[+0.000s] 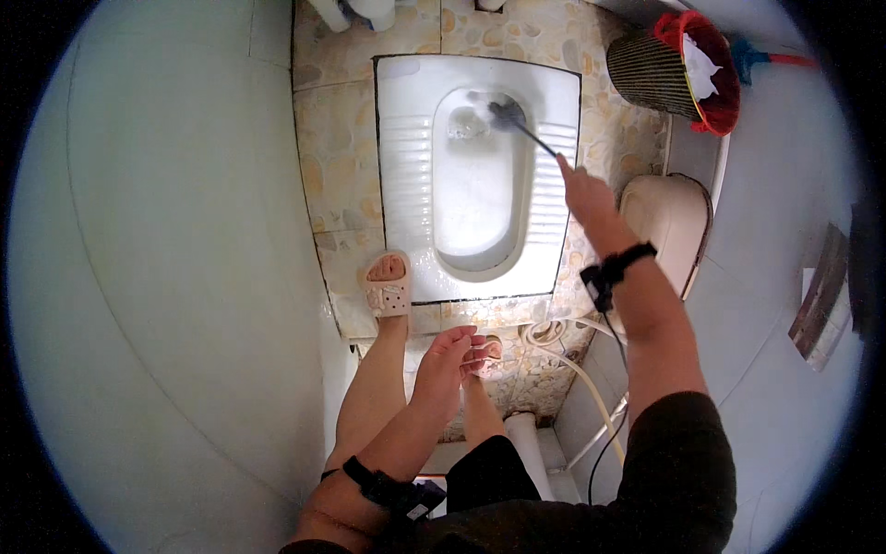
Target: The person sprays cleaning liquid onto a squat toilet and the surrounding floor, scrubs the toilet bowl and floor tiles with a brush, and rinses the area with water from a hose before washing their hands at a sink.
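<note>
A white squat toilet [480, 222] is set into the tiled floor ahead of me, with ridged footrests on both sides. My right hand [587, 196] is closed around the thin dark handle of a toilet brush [508, 114]. The brush's dark head lies against the far right inner wall of the bowl, beside the drain hole, where some foamy water [469, 124] shows. My left hand [452, 355] hangs over my right foot, away from the toilet, with its fingers loosely curled and apart. Nothing shows in it.
A dark ribbed waste bin [652, 76] with a red liner and white paper stands at the far right. Near it sits a beige lidded bin [664, 217]. A pale hose [577, 362] coils on the floor below. A wall [175, 258] rises at the left.
</note>
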